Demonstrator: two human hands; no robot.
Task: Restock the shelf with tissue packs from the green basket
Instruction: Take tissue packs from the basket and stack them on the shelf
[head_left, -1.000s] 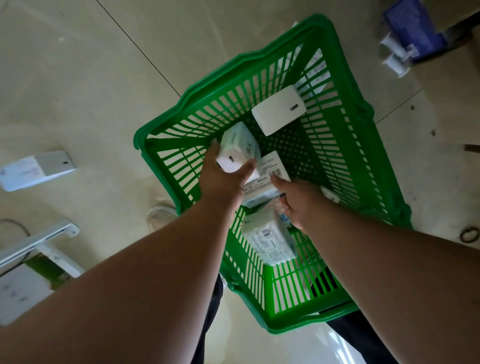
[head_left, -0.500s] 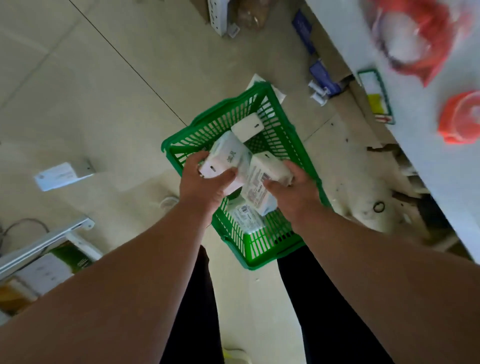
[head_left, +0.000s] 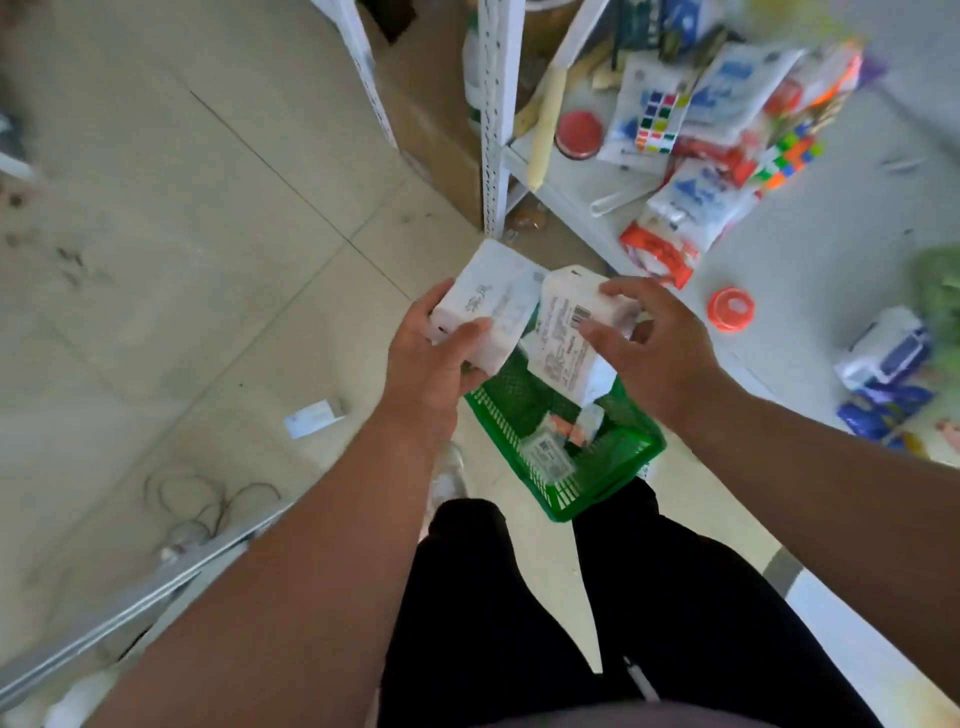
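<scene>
Left hand: the left hand (head_left: 426, 358) grips a white rectangular plastic-wrapped tissue pack (head_left: 485, 306), thumb across its near face and fingers wrapped under its end.
Right hand: the right hand (head_left: 652, 348) holds a second white tissue pack with a printed barcode label (head_left: 566, 332), fingers spread and curled over its top edge.
Packs: the two packs touch side by side, both held up above the basket.
Basket: a green slotted plastic basket (head_left: 613, 462) sits on the floor just in front of the person's black-trousered legs (head_left: 519, 597), partly hidden by the packs.
Basket contents: at least one more wrapped pack (head_left: 545, 452) lies inside; a small orange-and-white item beside it is too blurred to identify.
Shelf: a white metal shelf (head_left: 810, 249) stands to the right, near the held packs, carrying blue-and-white bags, colourful cube puzzles and an orange round lid (head_left: 731, 308).
Floor: pale tiles (head_left: 182, 260); a small white packet (head_left: 311, 418) lies well left of the basket.
</scene>
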